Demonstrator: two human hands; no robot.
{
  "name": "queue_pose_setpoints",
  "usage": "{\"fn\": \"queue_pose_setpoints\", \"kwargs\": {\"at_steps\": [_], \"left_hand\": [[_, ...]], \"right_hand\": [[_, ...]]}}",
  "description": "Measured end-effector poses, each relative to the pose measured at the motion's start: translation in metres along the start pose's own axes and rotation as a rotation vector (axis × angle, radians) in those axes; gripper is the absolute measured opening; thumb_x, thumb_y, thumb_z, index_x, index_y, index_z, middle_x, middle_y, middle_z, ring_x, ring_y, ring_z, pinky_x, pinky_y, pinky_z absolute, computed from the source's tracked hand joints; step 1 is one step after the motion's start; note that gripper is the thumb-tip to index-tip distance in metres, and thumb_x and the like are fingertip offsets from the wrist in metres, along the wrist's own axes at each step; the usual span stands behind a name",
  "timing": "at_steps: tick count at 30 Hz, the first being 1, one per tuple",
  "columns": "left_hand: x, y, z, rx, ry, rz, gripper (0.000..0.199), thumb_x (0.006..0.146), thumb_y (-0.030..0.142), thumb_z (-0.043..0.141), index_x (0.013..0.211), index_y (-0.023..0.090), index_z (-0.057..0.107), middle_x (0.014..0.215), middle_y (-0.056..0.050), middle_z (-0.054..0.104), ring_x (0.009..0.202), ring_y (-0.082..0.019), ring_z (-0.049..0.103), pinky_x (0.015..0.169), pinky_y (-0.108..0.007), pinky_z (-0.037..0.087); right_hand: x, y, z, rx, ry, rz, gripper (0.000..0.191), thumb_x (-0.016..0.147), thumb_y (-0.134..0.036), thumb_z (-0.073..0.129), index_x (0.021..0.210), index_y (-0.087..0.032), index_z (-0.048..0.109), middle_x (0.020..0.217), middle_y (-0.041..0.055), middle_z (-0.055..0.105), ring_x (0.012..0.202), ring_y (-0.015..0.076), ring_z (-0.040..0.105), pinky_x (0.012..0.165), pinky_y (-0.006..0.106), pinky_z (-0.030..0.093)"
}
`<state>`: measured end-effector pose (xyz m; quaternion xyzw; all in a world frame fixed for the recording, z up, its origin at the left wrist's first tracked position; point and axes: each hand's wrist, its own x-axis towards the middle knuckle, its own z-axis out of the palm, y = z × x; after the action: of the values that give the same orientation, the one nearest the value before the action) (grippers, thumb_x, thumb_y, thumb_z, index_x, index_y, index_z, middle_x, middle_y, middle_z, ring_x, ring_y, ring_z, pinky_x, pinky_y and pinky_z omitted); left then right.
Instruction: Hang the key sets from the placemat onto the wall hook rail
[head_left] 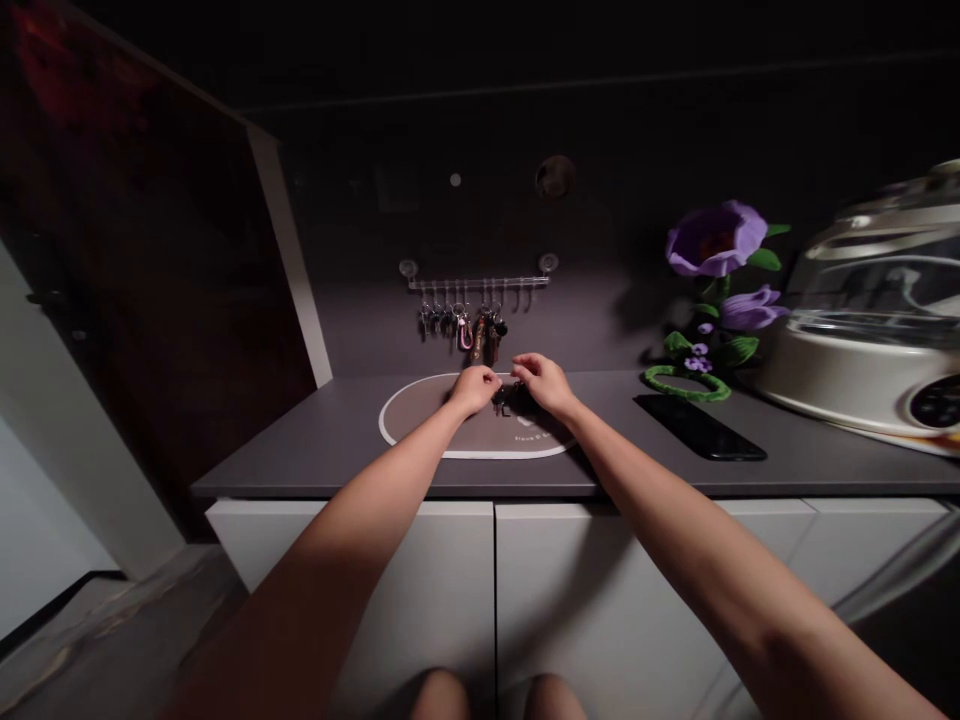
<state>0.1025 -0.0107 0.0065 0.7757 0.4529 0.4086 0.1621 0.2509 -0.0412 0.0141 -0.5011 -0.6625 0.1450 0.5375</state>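
Note:
Over the oval mat, my left hand is closed, thumb and fingers pinched at the edge of a small dark bunch of keys. My right hand is just to the right, its fingers curled in toward the thumb. Whatever its fingertips hold, if anything, is too small to make out. The keys sit low between the two hands, and dark shadow blurs their outline. Behind them, several key rings with keys hang from a clear hook rail on the wall.
On the counter, right of the mat, lies a black phone. Behind it stands a purple crafted flower on a green ring base. A cream appliance with a clear lid stands far right. White cabinet doors are below.

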Motion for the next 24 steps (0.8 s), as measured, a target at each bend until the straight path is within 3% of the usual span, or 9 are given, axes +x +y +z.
{"fn": "queue_pose_setpoints", "kwargs": {"at_steps": [4, 10, 24], "left_hand": [[-0.002, -0.008, 0.008, 0.013, -0.001, 0.006, 0.021, 0.071, 0.031, 0.056, 0.073, 0.013, 0.067, 0.071, -0.005, 0.066, 0.063, -0.013, 0.056, 0.065, -0.025, 0.043], [0.001, -0.011, 0.011, 0.059, -0.036, 0.001, 0.023, 0.069, 0.035, 0.057, 0.069, 0.014, 0.066, 0.065, -0.004, 0.064, 0.057, -0.012, 0.052, 0.06, -0.024, 0.041], [0.003, -0.02, 0.012, -0.132, -0.051, -0.067, 0.013, 0.068, 0.019, 0.056, 0.069, 0.012, 0.067, 0.064, -0.003, 0.064, 0.059, -0.011, 0.053, 0.064, -0.025, 0.042]], "right_hand": [[0.001, -0.004, -0.002, -0.19, 0.001, -0.038, 0.018, 0.073, -0.019, 0.056, 0.09, -0.018, 0.063, 0.091, 0.0054, 0.067, 0.085, 0.0154, 0.059, 0.082, 0.029, 0.042], [0.002, -0.006, 0.002, -0.274, -0.002, -0.068, 0.021, 0.073, -0.014, 0.051, 0.09, -0.017, 0.064, 0.091, 0.0062, 0.066, 0.085, 0.016, 0.059, 0.082, 0.029, 0.042], [0.0, -0.008, 0.001, -0.329, 0.004, -0.069, 0.022, 0.072, -0.015, 0.05, 0.088, -0.018, 0.065, 0.088, 0.0048, 0.067, 0.081, 0.0158, 0.058, 0.077, 0.027, 0.041]]}}
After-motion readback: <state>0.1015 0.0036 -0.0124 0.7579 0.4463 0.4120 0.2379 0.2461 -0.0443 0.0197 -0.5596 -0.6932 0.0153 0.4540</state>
